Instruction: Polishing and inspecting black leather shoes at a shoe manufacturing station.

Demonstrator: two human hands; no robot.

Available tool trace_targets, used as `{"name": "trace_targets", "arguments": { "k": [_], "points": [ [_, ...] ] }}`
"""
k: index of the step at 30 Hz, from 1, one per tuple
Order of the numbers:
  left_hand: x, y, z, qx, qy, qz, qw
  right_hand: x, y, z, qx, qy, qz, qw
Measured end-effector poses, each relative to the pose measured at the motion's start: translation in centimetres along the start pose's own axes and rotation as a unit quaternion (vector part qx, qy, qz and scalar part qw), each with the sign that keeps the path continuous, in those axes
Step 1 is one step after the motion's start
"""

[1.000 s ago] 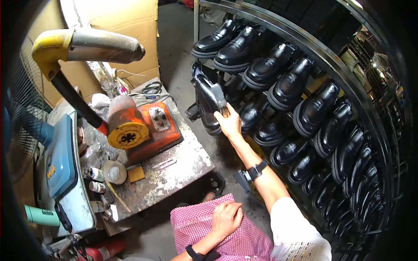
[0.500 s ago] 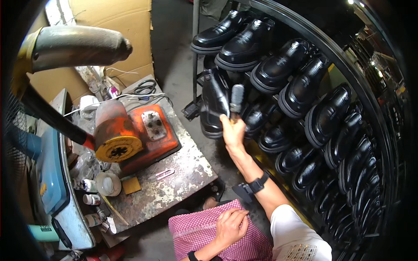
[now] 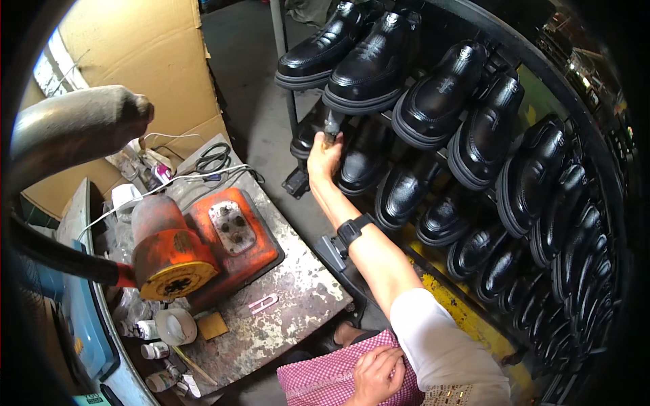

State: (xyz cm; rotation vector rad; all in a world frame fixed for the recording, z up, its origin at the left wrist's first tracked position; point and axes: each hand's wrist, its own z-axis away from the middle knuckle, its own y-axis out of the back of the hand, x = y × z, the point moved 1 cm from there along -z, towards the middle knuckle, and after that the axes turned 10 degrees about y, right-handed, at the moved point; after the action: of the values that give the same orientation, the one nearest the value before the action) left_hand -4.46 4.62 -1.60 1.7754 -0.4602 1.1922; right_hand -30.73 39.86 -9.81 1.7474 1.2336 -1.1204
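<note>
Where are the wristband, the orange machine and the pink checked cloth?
wristband [image 3: 353,231], head view, on its dark face.
orange machine [image 3: 261,252], head view, on its flat base.
pink checked cloth [image 3: 318,379], head view, on its middle.

Single head-worn fisheye, looking steeply down, workbench [image 3: 298,304] left, shoe rack [image 3: 542,88] right, close range

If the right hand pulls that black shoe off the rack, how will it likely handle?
The black shoe looks stiff: thick ribbed sole, moulded upper, so probably no flopping. Its glossy surface may be slippery under the right hand. Neighbouring shoes sit close, so a pull could nudge them.
</note>
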Motion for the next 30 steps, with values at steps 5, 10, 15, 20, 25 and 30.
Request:
{"name": "trace_targets", "arguments": {
  "k": [5,10,15,20,25,30],
  "points": [
    [-1.0,0.9,0.3,0.007,0.024,-0.007,1.000,-1.8,-0.4,1.1,-0.221,-0.262,-0.126,0.931],
    [-0.3,0.2,0.2,0.004,-0.002,0.010,1.000,0.4,10.4,5.6,-0.324,0.002,-0.110,0.940],
    [-0.2,0.0,1.0,0.000,0.000,-0.005,1.000,-1.8,26.3,8.4,-0.399,-0.110,-0.068,0.908],
    [0.9,-0.8,1.8,-0.008,-0.016,-0.022,1.000,-0.7,34.1,5.5,-0.384,-0.068,0.077,0.918],
    [0.9,-1.4,2.1,0.004,-0.023,-0.041,0.999,-3.5,26.6,-2.0,-0.385,0.301,0.217,0.845],
    [1.2,-1.5,2.4,0.016,-0.009,-0.042,0.999,-1.1,17.4,-9.0,-0.310,0.320,0.341,0.828]
  ]
}}
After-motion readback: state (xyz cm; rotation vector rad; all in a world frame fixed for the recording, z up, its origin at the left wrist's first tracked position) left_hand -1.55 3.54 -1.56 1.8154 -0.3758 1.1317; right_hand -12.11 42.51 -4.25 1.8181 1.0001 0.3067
